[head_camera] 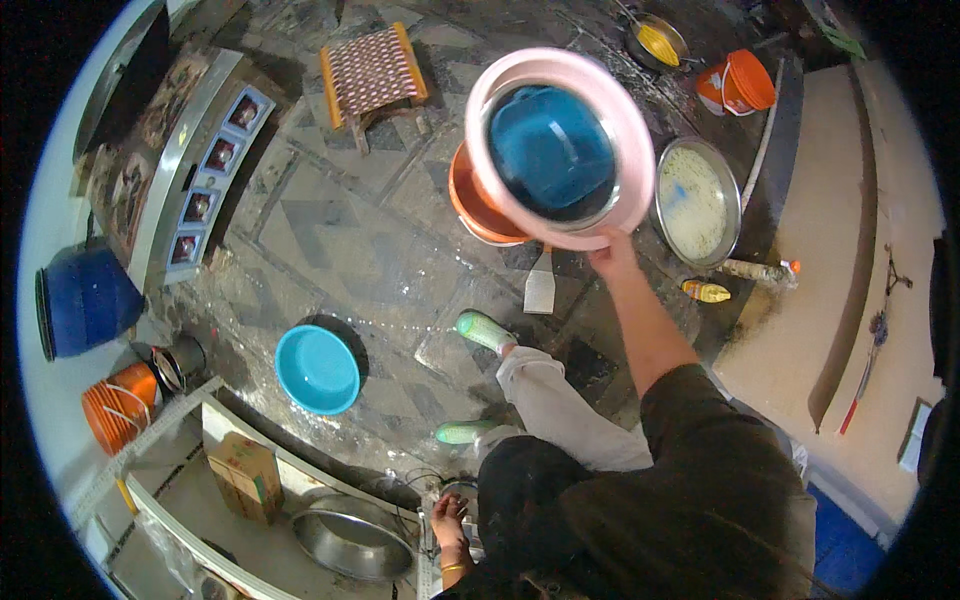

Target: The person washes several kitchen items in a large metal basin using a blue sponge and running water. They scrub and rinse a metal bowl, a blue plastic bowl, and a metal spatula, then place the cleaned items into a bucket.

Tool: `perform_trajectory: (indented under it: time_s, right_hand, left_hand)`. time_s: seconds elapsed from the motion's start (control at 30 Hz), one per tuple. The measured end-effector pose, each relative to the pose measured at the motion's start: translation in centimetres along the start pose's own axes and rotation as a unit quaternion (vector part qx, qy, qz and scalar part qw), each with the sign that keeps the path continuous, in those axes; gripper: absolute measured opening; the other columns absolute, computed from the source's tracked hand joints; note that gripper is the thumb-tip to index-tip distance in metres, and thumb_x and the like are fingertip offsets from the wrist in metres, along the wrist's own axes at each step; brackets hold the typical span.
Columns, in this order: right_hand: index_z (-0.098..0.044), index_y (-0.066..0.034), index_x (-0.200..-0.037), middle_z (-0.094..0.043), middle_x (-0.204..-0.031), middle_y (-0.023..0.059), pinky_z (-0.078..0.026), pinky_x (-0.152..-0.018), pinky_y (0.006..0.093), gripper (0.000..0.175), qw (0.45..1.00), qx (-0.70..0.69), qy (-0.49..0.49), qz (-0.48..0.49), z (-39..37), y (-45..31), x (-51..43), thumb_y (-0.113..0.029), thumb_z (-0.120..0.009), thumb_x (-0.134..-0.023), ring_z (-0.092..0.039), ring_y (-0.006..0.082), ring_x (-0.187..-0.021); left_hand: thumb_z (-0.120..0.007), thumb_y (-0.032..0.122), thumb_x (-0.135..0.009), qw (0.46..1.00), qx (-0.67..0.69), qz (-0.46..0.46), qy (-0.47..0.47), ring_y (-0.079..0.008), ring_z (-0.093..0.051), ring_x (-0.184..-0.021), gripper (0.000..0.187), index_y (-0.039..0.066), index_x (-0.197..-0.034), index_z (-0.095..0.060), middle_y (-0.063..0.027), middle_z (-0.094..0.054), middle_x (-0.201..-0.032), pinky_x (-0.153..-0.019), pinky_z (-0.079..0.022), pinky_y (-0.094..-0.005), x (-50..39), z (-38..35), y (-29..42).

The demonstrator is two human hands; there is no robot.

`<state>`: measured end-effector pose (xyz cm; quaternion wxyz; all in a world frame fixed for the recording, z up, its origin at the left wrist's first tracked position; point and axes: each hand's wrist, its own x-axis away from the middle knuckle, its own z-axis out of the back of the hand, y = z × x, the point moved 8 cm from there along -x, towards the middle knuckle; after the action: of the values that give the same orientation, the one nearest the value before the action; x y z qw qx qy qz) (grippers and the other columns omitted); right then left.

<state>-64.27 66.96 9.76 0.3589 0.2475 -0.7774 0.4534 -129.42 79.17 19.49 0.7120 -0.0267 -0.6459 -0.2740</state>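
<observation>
My right hand (613, 255) grips the rim of a pink plastic basin (637, 161), raised above the floor. Nested in that basin is a shiny round metal bowl (613, 196) with a blue plastic-looking piece (551, 146) inside; its exact kind is unclear. Partly hidden beneath the basin stands an orange bucket (480, 202). A broad flat scraper-like blade (540, 289) lies below it. Down by my side, my left hand (450, 514) has loosely curled fingers with nothing visible in them, beside the counter's end and some thin wires (412, 484).
A metal basin of cloudy liquid (690, 202) and a yellow bottle (705, 291) are at right. A lidded orange bucket (739, 82) stands beyond. Elsewhere are a woven stool (371, 71), a turquoise basin (317, 369), a cardboard box (247, 476) and a steel basin (352, 536).
</observation>
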Motion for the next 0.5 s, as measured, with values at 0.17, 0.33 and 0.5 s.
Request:
perform_trajectory:
  time_s: [0.17,0.33,0.5]
  right_hand:
    - [-0.05,-0.0086,-0.086,-0.056,-0.075,0.0012,-0.041,-0.042,0.0199,0.018,0.993,-0.03,0.016,0.11,-1.2,-8.8,1.6,-0.002,-0.056,-0.07,-0.053,0.013,-0.055]
    - [-0.05,-0.004,-0.082,-0.057,-0.071,0.0057,-0.049,-0.044,0.0249,0.015,0.989,-0.062,-0.021,0.132,-1.2,-13.0,2.2,0.002,-0.053,-0.069,-0.055,0.0173,-0.052]
    - [-0.048,-0.0048,-0.077,-0.054,-0.067,0.0043,-0.05,-0.049,0.0266,0.011,0.99,-0.058,-0.039,0.125,0.2,-11.2,2.4,0.001,-0.053,-0.069,-0.056,0.0192,-0.054]
  left_hand:
    - [-0.058,0.011,-0.087,1.0,0.024,-0.005,0.01,-0.0213,-0.063,-0.083,0.02,0.004,-0.105,-0.056,-0.0067,-0.061,-0.097,-0.07,-0.049,-0.0309,-0.1,0.2,-0.8]
    - [-0.056,0.011,-0.087,0.999,0.035,0.005,-0.001,-0.0247,-0.062,-0.089,0.026,0.004,-0.112,-0.053,-0.0106,-0.061,-0.1,-0.075,-0.052,-0.0358,0.0,0.2,-1.9]
    - [-0.055,0.009,-0.088,0.999,0.04,-0.016,0.002,-0.0216,-0.062,-0.083,0.019,0.003,-0.106,-0.056,-0.007,-0.061,-0.098,-0.068,-0.049,-0.0313,0.2,0.9,-1.5]
